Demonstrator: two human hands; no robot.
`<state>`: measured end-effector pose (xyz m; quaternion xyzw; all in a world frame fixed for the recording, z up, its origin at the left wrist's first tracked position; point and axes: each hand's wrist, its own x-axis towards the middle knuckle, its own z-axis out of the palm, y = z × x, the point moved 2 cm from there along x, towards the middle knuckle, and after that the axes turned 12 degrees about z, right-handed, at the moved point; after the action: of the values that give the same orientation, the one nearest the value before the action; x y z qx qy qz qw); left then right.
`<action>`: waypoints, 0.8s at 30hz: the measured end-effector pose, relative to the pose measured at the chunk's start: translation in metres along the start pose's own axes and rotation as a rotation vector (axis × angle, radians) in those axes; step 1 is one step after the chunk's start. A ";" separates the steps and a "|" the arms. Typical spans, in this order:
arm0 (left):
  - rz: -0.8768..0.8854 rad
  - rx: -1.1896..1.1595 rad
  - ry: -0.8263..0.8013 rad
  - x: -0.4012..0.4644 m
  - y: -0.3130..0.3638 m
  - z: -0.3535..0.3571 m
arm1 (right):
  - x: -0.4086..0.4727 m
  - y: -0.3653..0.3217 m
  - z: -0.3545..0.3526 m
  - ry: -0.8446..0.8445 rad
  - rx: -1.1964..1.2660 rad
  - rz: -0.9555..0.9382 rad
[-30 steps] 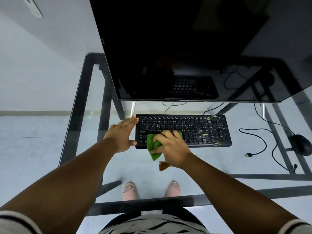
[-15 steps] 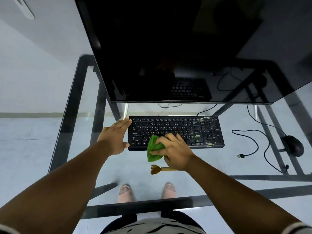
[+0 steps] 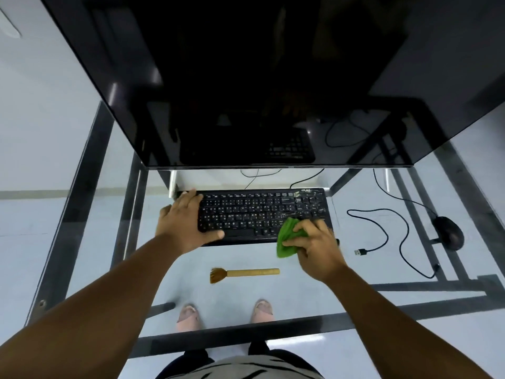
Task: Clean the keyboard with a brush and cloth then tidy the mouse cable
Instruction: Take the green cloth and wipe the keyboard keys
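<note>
A black keyboard (image 3: 257, 214) lies on the glass desk (image 3: 191, 266) below the monitor. My left hand (image 3: 183, 222) rests on the keyboard's left end, fingers straight along the side and thumb across the front edge. My right hand (image 3: 314, 247) grips a bunched green cloth (image 3: 287, 239) against the keyboard's front right corner. A small wooden-handled brush (image 3: 243, 273) lies loose on the glass in front of the keyboard, bristles to the left. The black mouse (image 3: 449, 232) sits at the far right, its cable (image 3: 393, 233) looping loosely to a free USB plug (image 3: 360, 252).
A large dark monitor (image 3: 246, 77) overhangs the back of the desk, close above the keyboard. Dark metal frame bars (image 3: 355, 320) run under the glass along the front and sides. Feet show through the glass on the tiled floor below.
My right hand has slid the cloth from the keyboard's left-middle to its front right corner, uncovering the brush. My left hand has shifted further onto the keyboard's left end.
</note>
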<state>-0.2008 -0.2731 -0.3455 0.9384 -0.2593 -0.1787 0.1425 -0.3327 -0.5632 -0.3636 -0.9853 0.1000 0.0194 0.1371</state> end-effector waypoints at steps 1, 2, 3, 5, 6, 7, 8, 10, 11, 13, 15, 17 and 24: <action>0.037 0.002 -0.034 0.002 0.009 0.004 | -0.001 -0.009 0.003 -0.002 0.012 -0.020; 0.073 0.025 -0.073 0.007 0.022 0.010 | -0.002 -0.015 0.006 -0.009 0.020 -0.045; 0.101 0.062 -0.108 0.013 0.032 0.015 | -0.003 -0.021 0.009 -0.019 0.028 -0.072; 0.133 0.148 -0.161 0.024 0.049 0.023 | -0.002 -0.023 0.010 -0.029 0.044 -0.085; 0.138 0.192 -0.180 0.029 0.055 0.024 | -0.002 -0.020 0.008 -0.029 0.047 -0.080; 0.141 0.235 -0.193 0.033 0.060 0.025 | -0.004 -0.013 0.007 -0.022 0.049 -0.065; 0.138 0.269 -0.196 0.037 0.062 0.024 | -0.006 -0.004 0.006 -0.010 0.052 -0.037; 0.132 0.314 -0.204 0.043 0.064 0.020 | -0.013 0.021 0.005 0.039 0.085 0.061; 0.129 0.329 -0.214 0.044 0.065 0.017 | -0.018 0.033 0.006 0.073 0.111 0.117; 0.129 0.344 -0.230 0.045 0.067 0.015 | -0.027 0.052 0.007 0.155 0.176 0.233; 0.127 0.338 -0.232 0.045 0.069 0.014 | -0.030 0.054 0.010 0.230 0.243 0.340; 0.128 0.328 -0.223 0.046 0.069 0.013 | -0.028 0.038 0.012 0.231 0.269 0.373; 0.139 0.300 -0.221 0.045 0.071 0.008 | -0.019 0.025 0.010 0.086 0.233 0.389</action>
<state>-0.1988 -0.3575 -0.3394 0.9037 -0.3610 -0.2296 -0.0161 -0.3565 -0.5804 -0.3789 -0.9248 0.2955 -0.0082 0.2394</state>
